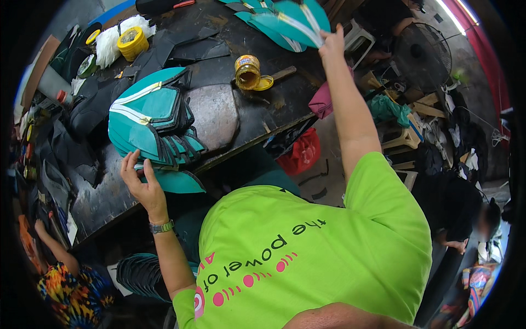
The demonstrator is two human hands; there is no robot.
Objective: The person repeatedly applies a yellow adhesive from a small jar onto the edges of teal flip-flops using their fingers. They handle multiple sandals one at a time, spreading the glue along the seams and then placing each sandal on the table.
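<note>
My right hand (pixel 332 45) is raised at the far right of the table, its fingers closed on the edge of a teal shoe upper (pixel 296 27) with white strips. It is held over other teal pieces (pixel 249 6) at the table's far side. At the near left, my left hand (pixel 143 183) has its fingers apart and touches the near edge of a stack of teal shoe uppers (pixel 139 107) with black edges and white V-shaped strips. One loose teal piece (pixel 179 182) sticks out below the stack, beside my left hand.
A grey stone slab (pixel 213 115) lies right of the stack. Beyond it are an open glue jar (pixel 247 71), a flat stick (pixel 284 73) and a yellow tub (pixel 132 44). Black scraps (pixel 76 145) cover the left. A fan (pixel 421 52) stands right; another person's arm (pixel 57 249) shows lower left.
</note>
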